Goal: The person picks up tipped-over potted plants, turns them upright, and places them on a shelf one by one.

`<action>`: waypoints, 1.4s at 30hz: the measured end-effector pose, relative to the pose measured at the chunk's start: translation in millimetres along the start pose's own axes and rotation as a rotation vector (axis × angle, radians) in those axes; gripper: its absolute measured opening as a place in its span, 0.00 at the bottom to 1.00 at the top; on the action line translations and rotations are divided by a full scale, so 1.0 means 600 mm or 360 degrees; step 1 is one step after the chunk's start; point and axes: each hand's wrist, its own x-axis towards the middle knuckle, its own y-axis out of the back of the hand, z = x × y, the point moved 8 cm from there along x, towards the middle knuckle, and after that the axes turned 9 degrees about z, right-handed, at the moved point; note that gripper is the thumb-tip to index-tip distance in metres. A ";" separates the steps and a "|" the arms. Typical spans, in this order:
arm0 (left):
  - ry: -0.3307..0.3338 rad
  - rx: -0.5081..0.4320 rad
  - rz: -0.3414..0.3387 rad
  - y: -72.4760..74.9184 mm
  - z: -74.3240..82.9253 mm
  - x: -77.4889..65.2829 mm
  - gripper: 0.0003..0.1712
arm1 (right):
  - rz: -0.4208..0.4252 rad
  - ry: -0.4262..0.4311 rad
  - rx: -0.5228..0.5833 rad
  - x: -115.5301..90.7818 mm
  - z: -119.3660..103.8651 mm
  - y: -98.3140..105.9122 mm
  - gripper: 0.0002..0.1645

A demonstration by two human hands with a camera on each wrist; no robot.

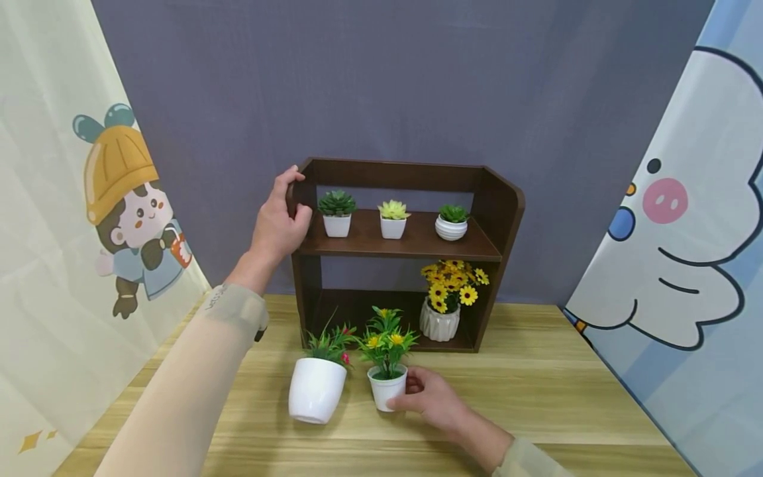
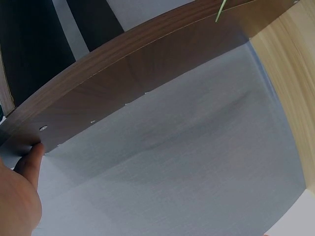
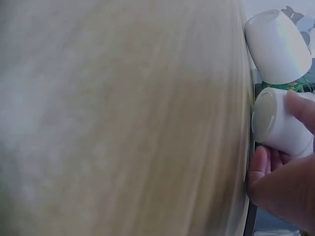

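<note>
My left hand [image 1: 280,215] grips the upper left side of a dark brown two-tier wooden shelf [image 1: 399,253], its thumb at the panel's front edge. In the left wrist view a finger [image 2: 33,164] lies against the outer face of the side panel [image 2: 113,81]. With my right hand [image 1: 434,399] I hold a small white pot [image 1: 386,392] of green leaves and yellow flowers [image 1: 387,334], in front of the shelf. The right wrist view shows the thumb and fingers around this pot [image 3: 280,120], its underside partly visible. To its left is a larger white pot [image 1: 317,389] with pink-flowered grass.
Three small succulents in white pots stand on the upper tier: dark green [image 1: 337,213], pale green [image 1: 393,218] and one in a round pot [image 1: 451,223]. Below right, yellow daisies [image 1: 451,285] fill a ribbed pot [image 1: 440,322]. A grey curtain [image 1: 387,79] hangs behind the wooden table [image 1: 554,397].
</note>
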 end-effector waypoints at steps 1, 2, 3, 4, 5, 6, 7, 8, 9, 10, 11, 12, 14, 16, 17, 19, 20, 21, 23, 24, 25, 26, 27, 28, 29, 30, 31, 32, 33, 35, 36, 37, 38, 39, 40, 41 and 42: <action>0.0001 0.0003 -0.0001 0.000 0.000 0.000 0.33 | -0.0008 0.0005 0.0004 0.001 0.001 0.000 0.41; 0.0000 0.0003 0.0000 0.000 0.000 0.000 0.33 | -0.0017 0.0005 0.0011 0.001 0.002 0.001 0.41; 0.0001 0.0003 -0.0001 0.000 0.000 0.000 0.33 | -0.0026 0.0004 0.0024 0.002 0.003 0.002 0.42; 0.0003 0.0004 -0.0001 -0.001 0.000 0.001 0.34 | -0.0036 0.0000 0.0034 0.002 0.003 0.002 0.42; 0.0003 0.0004 -0.0002 -0.001 -0.001 0.001 0.34 | -0.0049 -0.0003 0.0042 0.003 0.004 0.003 0.42; 0.0004 0.0004 -0.0004 -0.001 -0.001 0.001 0.33 | -0.0060 -0.0010 0.0050 0.003 0.005 0.003 0.43; 0.0005 0.0004 -0.0005 -0.001 -0.001 0.001 0.33 | -0.0070 -0.0017 0.0054 0.003 0.006 0.004 0.44; 0.0005 0.0002 -0.0004 -0.001 -0.001 0.001 0.33 | -0.0080 -0.0026 0.0060 0.003 0.006 0.005 0.44; 0.0005 0.0000 -0.0005 -0.001 -0.002 0.001 0.33 | -0.0088 -0.0031 0.0063 0.003 0.006 0.005 0.44; 0.0005 0.0000 -0.0006 -0.001 -0.002 0.000 0.33 | -0.0097 -0.0041 0.0066 0.003 0.006 0.006 0.45; 0.0002 -0.0001 -0.0006 -0.001 -0.002 0.000 0.33 | -0.0106 -0.0045 0.0073 0.003 0.005 0.006 0.45; 0.0002 -0.0001 -0.0007 -0.001 -0.002 0.000 0.33 | -0.0113 -0.0054 0.0075 0.003 0.005 0.006 0.45; -0.0001 -0.0003 -0.0007 -0.001 -0.003 0.000 0.33 | -0.0125 -0.0070 0.0081 0.004 0.006 0.006 0.45; -0.0006 0.0000 -0.0006 -0.002 -0.004 0.000 0.33 | -0.0132 -0.0087 0.0088 0.005 0.007 0.005 0.46; -0.0005 -0.0001 -0.0006 -0.002 -0.004 -0.001 0.33 | -0.0135 -0.0093 0.0091 0.005 0.007 0.005 0.46; -0.0008 0.0001 -0.0006 -0.002 -0.004 -0.001 0.33 | -0.0140 -0.0103 0.0102 0.006 0.008 0.004 0.48; -0.0010 0.0000 -0.0005 -0.002 -0.004 -0.001 0.33 | -0.0142 -0.0108 0.0109 0.006 0.008 0.003 0.48; -0.0011 -0.0002 -0.0005 -0.002 -0.004 -0.001 0.33 | -0.0146 -0.0111 0.0118 0.007 0.009 0.003 0.49; -0.0012 -0.0004 -0.0006 -0.002 -0.003 0.000 0.33 | -0.0160 -0.0110 0.0142 0.009 0.010 0.002 0.50; -0.0015 -0.0002 -0.0005 -0.002 -0.003 0.000 0.33 | -0.0164 -0.0110 0.0151 0.010 0.011 0.001 0.51; -0.0017 0.0001 -0.0002 -0.002 -0.003 0.000 0.33 | -0.0167 -0.0111 0.0158 0.011 0.011 0.001 0.52; -0.0018 0.0007 -0.0003 -0.002 -0.003 0.000 0.33 | -0.0167 -0.0112 0.0161 0.012 0.012 0.000 0.52; -0.0017 0.0011 -0.0004 -0.002 -0.003 0.001 0.33 | -0.0170 -0.0108 0.0163 0.013 0.012 0.000 0.52; -0.0018 0.0018 -0.0004 -0.002 -0.003 0.001 0.34 | -0.0175 -0.0105 0.0163 0.013 0.012 -0.001 0.53; -0.0018 0.0024 -0.0003 -0.002 -0.003 0.001 0.34 | -0.0174 -0.0101 0.0159 0.013 0.012 -0.001 0.53; -0.0017 0.0027 -0.0002 -0.001 -0.002 0.001 0.34 | -0.0174 -0.0101 0.0153 0.013 0.013 -0.001 0.54; -0.0015 0.0028 -0.0003 -0.001 -0.002 0.001 0.34 | -0.0176 -0.0096 0.0146 0.014 0.013 -0.001 0.55; -0.0011 0.0028 -0.0004 -0.001 -0.003 0.001 0.34 | -0.0175 -0.0091 0.0142 0.013 0.013 -0.001 0.55; -0.0009 0.0028 -0.0004 -0.001 -0.002 0.001 0.35 | -0.0176 -0.0084 0.0137 0.014 0.014 -0.002 0.55; -0.0005 0.0027 -0.0007 -0.002 -0.002 0.001 0.35 | -0.0173 -0.0077 0.0132 0.014 0.015 -0.002 0.55; -0.0004 0.0026 -0.0009 -0.002 -0.002 0.001 0.35 | -0.0172 -0.0074 0.0131 0.014 0.015 -0.002 0.54; -0.0004 0.0023 -0.0011 -0.002 -0.002 0.001 0.35 | -0.0170 -0.0070 0.0132 0.014 0.015 -0.002 0.54; -0.0005 0.0024 -0.0012 -0.002 -0.002 0.001 0.35 | -0.0166 -0.0063 0.0131 0.013 0.014 -0.002 0.53; -0.0005 0.0023 -0.0014 -0.002 -0.002 0.001 0.35 | -0.0164 -0.0056 0.0129 0.013 0.014 -0.003 0.52; -0.0004 0.0022 -0.0016 -0.002 -0.002 0.001 0.35 | -0.0163 -0.0052 0.0132 0.013 0.013 -0.003 0.51; -0.0003 0.0020 -0.0016 -0.002 -0.002 0.001 0.35 | -0.0164 -0.0041 0.0135 0.013 0.012 -0.004 0.51; -0.0003 0.0020 -0.0015 -0.002 -0.002 0.001 0.35 | -0.0166 -0.0035 0.0139 0.012 0.010 -0.005 0.51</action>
